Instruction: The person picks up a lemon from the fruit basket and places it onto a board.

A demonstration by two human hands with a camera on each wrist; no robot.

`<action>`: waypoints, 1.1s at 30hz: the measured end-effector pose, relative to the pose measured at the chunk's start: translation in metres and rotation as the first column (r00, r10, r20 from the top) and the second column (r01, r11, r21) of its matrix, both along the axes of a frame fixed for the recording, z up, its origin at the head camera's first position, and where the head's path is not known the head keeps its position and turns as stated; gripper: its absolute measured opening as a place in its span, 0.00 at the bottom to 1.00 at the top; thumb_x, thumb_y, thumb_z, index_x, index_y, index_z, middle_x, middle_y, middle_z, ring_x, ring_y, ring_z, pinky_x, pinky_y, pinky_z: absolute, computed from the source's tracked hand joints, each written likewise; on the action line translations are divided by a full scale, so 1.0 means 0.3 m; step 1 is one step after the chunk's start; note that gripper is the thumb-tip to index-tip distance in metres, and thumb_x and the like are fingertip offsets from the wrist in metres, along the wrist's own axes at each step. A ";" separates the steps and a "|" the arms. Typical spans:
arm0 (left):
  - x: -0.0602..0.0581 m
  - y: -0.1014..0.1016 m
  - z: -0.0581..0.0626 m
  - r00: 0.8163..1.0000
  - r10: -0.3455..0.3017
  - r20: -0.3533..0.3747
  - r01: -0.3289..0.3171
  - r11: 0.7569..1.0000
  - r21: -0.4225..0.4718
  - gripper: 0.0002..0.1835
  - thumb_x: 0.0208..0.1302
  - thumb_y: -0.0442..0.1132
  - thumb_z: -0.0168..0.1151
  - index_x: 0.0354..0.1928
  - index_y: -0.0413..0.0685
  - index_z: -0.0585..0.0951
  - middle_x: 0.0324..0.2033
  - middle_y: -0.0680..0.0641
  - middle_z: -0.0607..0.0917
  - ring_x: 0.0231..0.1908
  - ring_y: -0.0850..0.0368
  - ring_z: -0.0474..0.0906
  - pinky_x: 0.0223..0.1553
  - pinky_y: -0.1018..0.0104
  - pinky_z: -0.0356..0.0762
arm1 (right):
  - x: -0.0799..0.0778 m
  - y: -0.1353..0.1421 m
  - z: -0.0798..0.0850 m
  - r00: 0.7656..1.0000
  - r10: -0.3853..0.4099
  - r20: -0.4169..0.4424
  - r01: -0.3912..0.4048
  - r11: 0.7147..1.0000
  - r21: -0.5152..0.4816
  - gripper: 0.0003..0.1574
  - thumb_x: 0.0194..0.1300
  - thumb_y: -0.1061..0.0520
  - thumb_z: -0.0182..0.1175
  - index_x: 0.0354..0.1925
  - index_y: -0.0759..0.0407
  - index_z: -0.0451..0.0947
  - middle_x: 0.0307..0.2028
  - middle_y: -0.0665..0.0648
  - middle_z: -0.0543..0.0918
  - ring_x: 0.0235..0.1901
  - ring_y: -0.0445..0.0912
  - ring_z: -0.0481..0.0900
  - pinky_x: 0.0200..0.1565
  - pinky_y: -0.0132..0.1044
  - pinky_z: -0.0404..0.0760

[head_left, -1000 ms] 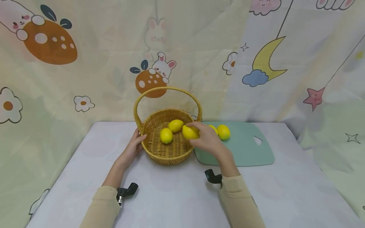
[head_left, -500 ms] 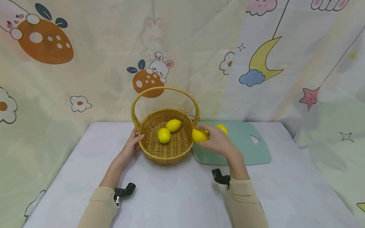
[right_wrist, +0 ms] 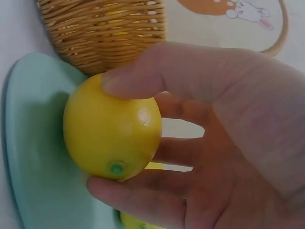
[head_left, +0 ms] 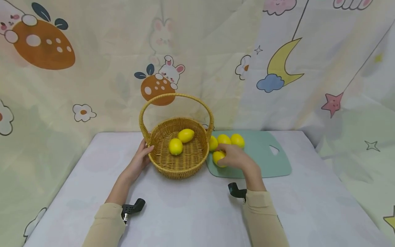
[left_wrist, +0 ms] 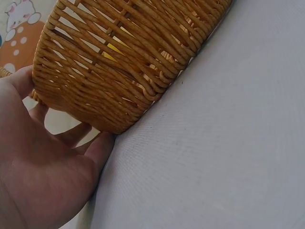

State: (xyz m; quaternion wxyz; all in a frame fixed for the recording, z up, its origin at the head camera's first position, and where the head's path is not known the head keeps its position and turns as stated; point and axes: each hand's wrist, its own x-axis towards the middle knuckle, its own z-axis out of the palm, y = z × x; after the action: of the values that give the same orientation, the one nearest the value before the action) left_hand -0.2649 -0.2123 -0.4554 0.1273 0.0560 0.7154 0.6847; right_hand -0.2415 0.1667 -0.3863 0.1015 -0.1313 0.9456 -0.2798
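In the head view my left hand (head_left: pixel 135 164) holds the left side of a round wicker basket (head_left: pixel 188 163), thumb at its rim. The left wrist view shows the fingers against the woven wall (left_wrist: pixel 109 71). Two lemons, one nearer (head_left: pixel 176 146) and one farther (head_left: pixel 186 136), lie inside the basket. My right hand (head_left: pixel 237 158) grips another lemon (head_left: pixel 218 158) between thumb and fingers, low over the front left of a green cutting board (head_left: pixel 265 159). In the right wrist view this lemon (right_wrist: pixel 112 129) turns its green-tipped end towards the camera.
Behind the right hand, three lemons stand in a row on the board: left (head_left: pixel 213 143), middle (head_left: pixel 224 139) and right (head_left: pixel 237 140). The basket's tall handle (head_left: pixel 176 95) arches overhead. A printed cloth (head_left: pixel 213 61) hangs behind the white table (head_left: pixel 185 212).
My right hand has carried its lemon from the basket's right edge rightwards and down to the board. The left hand has kept its hold on the basket. The head view has shifted slightly.
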 end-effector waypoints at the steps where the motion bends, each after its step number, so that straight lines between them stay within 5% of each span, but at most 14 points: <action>1: 0.001 -0.001 0.000 1.000 0.002 -0.001 -0.002 1.000 -0.001 0.38 0.77 0.55 0.43 0.77 0.78 0.33 0.79 0.51 0.43 0.78 0.49 0.46 0.76 0.42 0.46 | -0.001 -0.003 -0.003 1.000 -0.001 0.007 0.001 1.000 0.004 0.30 0.52 0.59 0.63 0.56 0.55 0.78 0.42 0.54 0.82 0.37 0.49 0.74 0.37 0.39 0.72; 21: -0.003 -0.001 -0.001 1.000 0.010 0.018 -0.009 1.000 -0.021 0.41 0.74 0.60 0.45 0.77 0.78 0.32 0.80 0.51 0.42 0.78 0.49 0.44 0.77 0.42 0.45 | -0.002 -0.033 -0.006 0.997 -0.076 0.009 0.076 0.997 0.033 0.31 0.57 0.50 0.70 0.57 0.56 0.75 0.43 0.54 0.82 0.40 0.49 0.75 0.42 0.41 0.74; 33: 0.002 -0.001 -0.002 1.000 0.010 0.007 -0.010 1.000 -0.018 0.36 0.77 0.55 0.42 0.76 0.81 0.35 0.79 0.51 0.45 0.78 0.47 0.47 0.76 0.40 0.46 | -0.009 -0.044 -0.020 0.991 -0.123 0.055 0.119 0.991 0.065 0.42 0.56 0.43 0.71 0.64 0.57 0.70 0.46 0.56 0.81 0.42 0.50 0.76 0.44 0.43 0.75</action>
State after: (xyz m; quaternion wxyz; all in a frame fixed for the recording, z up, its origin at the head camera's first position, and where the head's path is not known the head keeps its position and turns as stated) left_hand -0.2643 -0.2125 -0.4560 0.1269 0.0488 0.7214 0.6791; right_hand -0.2441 0.1534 -0.3922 0.1163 -0.0622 0.9566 -0.2598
